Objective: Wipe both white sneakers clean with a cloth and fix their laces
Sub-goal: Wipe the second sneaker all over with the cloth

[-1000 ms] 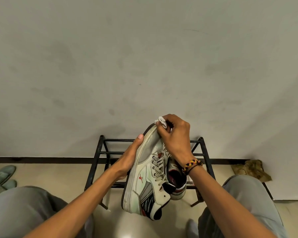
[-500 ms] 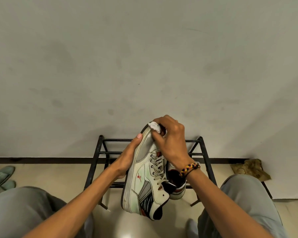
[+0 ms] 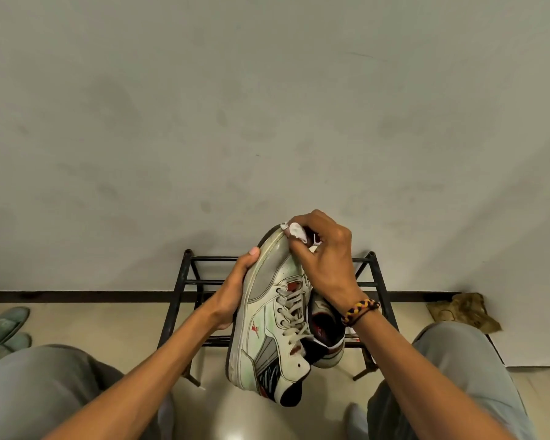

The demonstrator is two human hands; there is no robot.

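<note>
A: What do I have in front of me?

B: I see the left hand (image 3: 232,300) cupped round the sole side of a white sneaker (image 3: 269,315), its fingers curled behind the shoe and the thumb lying up along the sole edge. The shoe is held off the floor between the knees, toe pointing away and up, heel hanging near me.

A: And the other hand?

B: My right hand (image 3: 324,265) is on the toe end. Its fingers pinch a small white cloth (image 3: 296,231) and press it against the toe cap, right at the far tip of the shoe. A braided bracelet (image 3: 361,310) sits on that wrist.

A: The laces?

B: The grey-white laces (image 3: 291,308) run down the middle of the held sneaker, threaded through the eyelets; the loose ends hang toward the heel. I cannot tell whether they are tied.

A: Where is the second shoe?

B: The second sneaker (image 3: 326,341) is just behind and to the right of the first, partly hidden by my right wrist. It seems to sit on the black metal shoe rack (image 3: 185,281), which stands against the wall (image 3: 267,106).

A: Anything else?

B: Grey-green shoes (image 3: 4,325) lie on the floor at the far left, and a crumpled brown thing (image 3: 461,309) lies by the wall on the right.
</note>
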